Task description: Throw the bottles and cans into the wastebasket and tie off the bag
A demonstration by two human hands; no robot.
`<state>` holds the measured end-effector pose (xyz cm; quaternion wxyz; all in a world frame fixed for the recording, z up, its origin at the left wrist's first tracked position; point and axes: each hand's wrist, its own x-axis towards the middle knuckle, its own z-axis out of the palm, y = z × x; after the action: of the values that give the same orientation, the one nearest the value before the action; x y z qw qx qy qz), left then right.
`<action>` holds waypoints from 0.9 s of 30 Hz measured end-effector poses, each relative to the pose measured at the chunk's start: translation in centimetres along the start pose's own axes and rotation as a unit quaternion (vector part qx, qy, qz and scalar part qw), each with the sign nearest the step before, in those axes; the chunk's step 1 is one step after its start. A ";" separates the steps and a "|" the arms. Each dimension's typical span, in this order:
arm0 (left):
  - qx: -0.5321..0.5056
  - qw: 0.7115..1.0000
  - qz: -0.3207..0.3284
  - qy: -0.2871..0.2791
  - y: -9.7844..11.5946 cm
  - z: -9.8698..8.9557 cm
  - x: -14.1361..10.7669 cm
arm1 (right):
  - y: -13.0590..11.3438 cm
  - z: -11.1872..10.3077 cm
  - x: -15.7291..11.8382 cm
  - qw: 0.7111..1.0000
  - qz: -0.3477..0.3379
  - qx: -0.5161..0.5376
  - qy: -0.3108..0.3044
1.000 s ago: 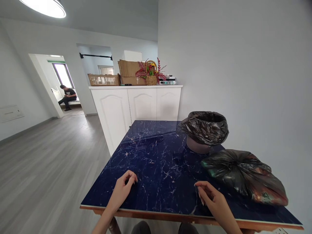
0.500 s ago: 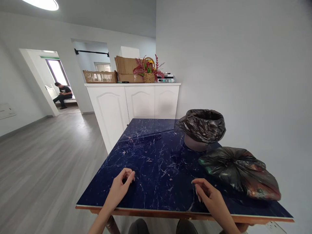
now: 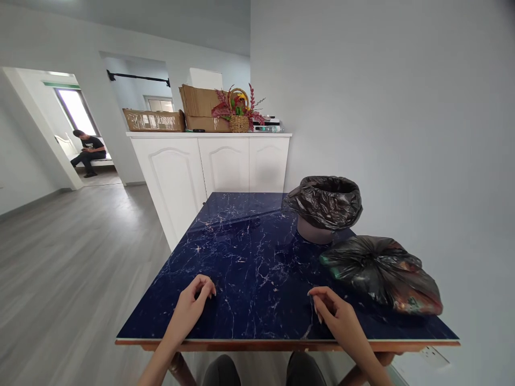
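My left hand (image 3: 193, 298) rests near the front left of a blue marbled table (image 3: 241, 257), fingers loosely curled and nothing in it. Farther right, my right hand (image 3: 333, 310) lies on the same top, fingers bent with a gap at the thumb, also holding nothing. Just beyond it on the right is a tied, see-through black plastic bag (image 3: 382, 273) with green and reddish contents. Behind that bag stands a trash bin (image 3: 316, 232), its rim covered by a black bin liner (image 3: 330, 206) folded outward. The bin's inside is dark.
A white cabinet (image 3: 225, 161) stands behind the table, bearing cardboard boxes (image 3: 155, 121) and a wicker basket of flowers (image 3: 239, 123). The wall (image 3: 382, 107) borders the right side. Through a doorway at far left, a person (image 3: 89, 153) sits on a bed.
The view has turned slightly right, so the whole scene sits a little farther left. Both hands keep nearly the same pose on the table.
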<state>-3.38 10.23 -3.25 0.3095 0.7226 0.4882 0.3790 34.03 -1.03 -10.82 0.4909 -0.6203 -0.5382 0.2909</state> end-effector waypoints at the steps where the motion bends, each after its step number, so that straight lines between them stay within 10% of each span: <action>1: -0.002 1.000 -0.001 0.000 0.0 0.0 0.0 | 0.0 0.0 0.0 1.000 -0.001 -0.002 0.002; 16: -0.024 1.000 -0.011 -0.004 -0.9 -0.1 -0.1 | -1.5 -0.1 -0.3 1.000 -0.018 -0.025 -0.004; 27: -0.022 1.000 -0.015 -0.003 -0.8 -0.1 -0.1 | -3.8 0.1 0.5 0.993 -0.049 -0.029 0.103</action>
<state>-3.88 10.37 -3.89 0.3326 0.7092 0.4896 0.3830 32.61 -0.80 -7.24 0.5391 -0.6339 -0.5226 0.1854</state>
